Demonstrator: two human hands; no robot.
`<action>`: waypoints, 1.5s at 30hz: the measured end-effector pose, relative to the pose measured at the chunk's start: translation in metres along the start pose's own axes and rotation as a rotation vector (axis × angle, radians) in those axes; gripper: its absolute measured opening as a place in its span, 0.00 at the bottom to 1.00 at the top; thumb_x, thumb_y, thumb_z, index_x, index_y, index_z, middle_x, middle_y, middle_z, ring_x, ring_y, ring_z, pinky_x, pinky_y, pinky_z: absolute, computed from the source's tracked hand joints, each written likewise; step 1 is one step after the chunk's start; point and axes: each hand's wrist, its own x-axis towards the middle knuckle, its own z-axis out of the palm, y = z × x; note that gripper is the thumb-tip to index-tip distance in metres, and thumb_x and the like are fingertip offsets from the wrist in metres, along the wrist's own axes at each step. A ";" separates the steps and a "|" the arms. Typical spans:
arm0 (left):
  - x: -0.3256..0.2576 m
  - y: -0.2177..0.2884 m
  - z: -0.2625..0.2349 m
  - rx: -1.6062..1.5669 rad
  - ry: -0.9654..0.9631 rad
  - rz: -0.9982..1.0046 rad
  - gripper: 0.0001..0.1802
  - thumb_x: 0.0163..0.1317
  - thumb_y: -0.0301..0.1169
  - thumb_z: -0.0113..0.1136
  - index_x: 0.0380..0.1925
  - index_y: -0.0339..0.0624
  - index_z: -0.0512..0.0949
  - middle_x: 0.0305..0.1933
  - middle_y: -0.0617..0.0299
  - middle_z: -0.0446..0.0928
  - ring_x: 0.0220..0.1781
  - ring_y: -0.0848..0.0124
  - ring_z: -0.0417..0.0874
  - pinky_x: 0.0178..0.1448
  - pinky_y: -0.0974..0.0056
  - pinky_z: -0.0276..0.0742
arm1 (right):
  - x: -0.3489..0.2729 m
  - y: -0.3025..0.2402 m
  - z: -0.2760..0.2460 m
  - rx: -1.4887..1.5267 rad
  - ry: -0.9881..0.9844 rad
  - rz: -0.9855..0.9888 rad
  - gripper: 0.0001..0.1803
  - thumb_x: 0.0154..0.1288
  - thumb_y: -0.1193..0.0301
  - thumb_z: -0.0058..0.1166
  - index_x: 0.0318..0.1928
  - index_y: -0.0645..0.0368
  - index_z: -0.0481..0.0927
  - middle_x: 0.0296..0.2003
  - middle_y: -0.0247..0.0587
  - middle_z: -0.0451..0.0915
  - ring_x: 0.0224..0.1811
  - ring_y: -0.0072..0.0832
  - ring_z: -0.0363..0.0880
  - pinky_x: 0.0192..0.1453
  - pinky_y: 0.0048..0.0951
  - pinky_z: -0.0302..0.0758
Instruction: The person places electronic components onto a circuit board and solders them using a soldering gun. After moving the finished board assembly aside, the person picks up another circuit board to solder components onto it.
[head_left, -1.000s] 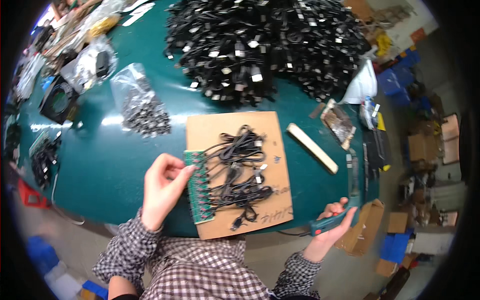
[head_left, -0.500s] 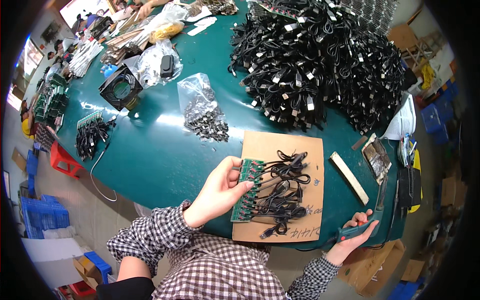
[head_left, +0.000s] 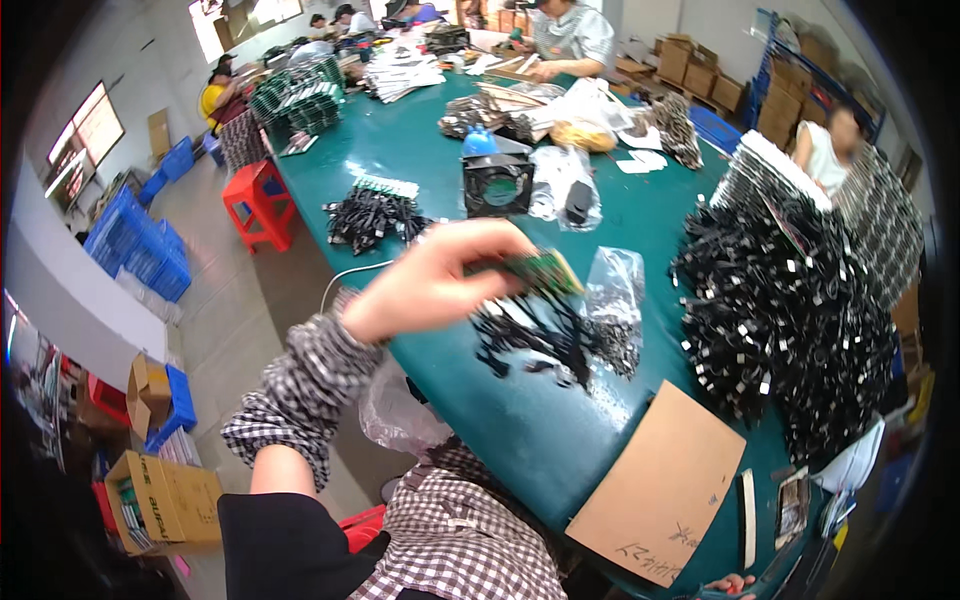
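Observation:
My left hand is raised over the table, gripping a green circuit board panel by its edge. Black USB cables hang from the panel, blurred by motion. At the lower right edge my right hand shows only curled fingers, closed around the soldering iron's handle, which is mostly hidden. Beyond my left hand lies another board panel with black cables. A cardboard sheet with handwriting rests at the table's near edge, and a plastic bag of small metal connectors lies behind the held cables.
A big heap of black cables covers the right side. A black fan stands further back. Stacked green boards sit at the far left, near a red stool. Across the table a co-worker handles material.
My left hand has lifted the board panel with its cables off the cardboard and carried it left and away. The view has swung left, leaving my right hand at the lower edge.

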 end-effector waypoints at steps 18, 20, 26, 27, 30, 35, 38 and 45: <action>0.045 -0.193 -0.256 1.248 -0.063 -0.108 0.10 0.39 0.34 0.51 0.24 0.47 0.76 0.36 0.61 0.72 0.48 0.62 0.70 0.65 0.43 0.50 | 0.007 0.017 -0.001 -0.131 -0.038 -0.083 0.19 0.54 0.64 0.55 0.42 0.65 0.73 0.32 0.40 0.72 0.29 0.26 0.68 0.34 0.23 0.67; 0.052 -0.248 -0.242 1.211 -0.076 -0.441 0.25 0.47 0.40 0.53 0.49 0.51 0.71 0.54 0.53 0.66 0.62 0.59 0.61 0.66 0.36 0.39 | 0.008 0.017 0.000 -0.122 -0.003 -0.090 0.19 0.55 0.63 0.54 0.41 0.64 0.73 0.30 0.39 0.71 0.28 0.25 0.67 0.33 0.23 0.67; 0.029 -0.271 -0.186 1.231 0.339 -0.698 0.48 0.43 0.61 0.57 0.62 0.50 0.56 0.61 0.47 0.59 0.66 0.56 0.57 0.64 0.36 0.43 | 0.021 0.009 -0.012 -0.153 -0.002 -0.087 0.19 0.57 0.61 0.52 0.43 0.62 0.72 0.31 0.37 0.71 0.28 0.22 0.67 0.33 0.21 0.68; 0.029 -0.268 -0.194 1.224 0.508 -0.716 0.50 0.42 0.61 0.58 0.62 0.46 0.56 0.60 0.48 0.61 0.64 0.55 0.58 0.63 0.36 0.45 | 0.023 0.006 -0.017 -0.171 -0.011 -0.080 0.19 0.58 0.60 0.52 0.44 0.61 0.72 0.31 0.37 0.71 0.29 0.22 0.68 0.33 0.21 0.68; 0.028 -0.270 -0.232 1.198 0.523 -0.982 0.47 0.35 0.56 0.66 0.53 0.38 0.67 0.50 0.53 0.71 0.57 0.57 0.67 0.60 0.40 0.55 | 0.031 0.003 -0.031 -0.217 -0.036 -0.054 0.20 0.58 0.59 0.52 0.46 0.59 0.71 0.32 0.36 0.72 0.29 0.20 0.68 0.33 0.20 0.69; -0.020 -0.271 -0.258 0.892 0.681 -0.373 0.25 0.35 0.39 0.69 0.36 0.40 0.77 0.40 0.54 0.75 0.44 0.59 0.74 0.50 0.58 0.69 | 0.035 0.008 -0.028 -0.190 0.062 -0.002 0.20 0.59 0.59 0.52 0.48 0.58 0.71 0.33 0.33 0.72 0.27 0.19 0.66 0.31 0.18 0.67; -0.049 -0.225 -0.236 0.388 0.912 0.062 0.12 0.49 0.27 0.63 0.32 0.36 0.74 0.37 0.57 0.75 0.42 0.67 0.77 0.47 0.66 0.74 | 0.010 0.018 -0.001 -0.256 0.001 -0.101 0.20 0.59 0.59 0.53 0.47 0.58 0.71 0.32 0.33 0.71 0.27 0.19 0.65 0.30 0.17 0.66; -0.108 -0.188 -0.240 -0.174 1.154 0.134 0.03 0.59 0.25 0.51 0.27 0.39 0.70 0.34 0.60 0.76 0.36 0.75 0.78 0.36 0.67 0.81 | -0.009 0.027 0.024 -0.300 -0.009 -0.128 0.20 0.57 0.57 0.54 0.43 0.59 0.72 0.30 0.31 0.69 0.26 0.19 0.66 0.30 0.17 0.66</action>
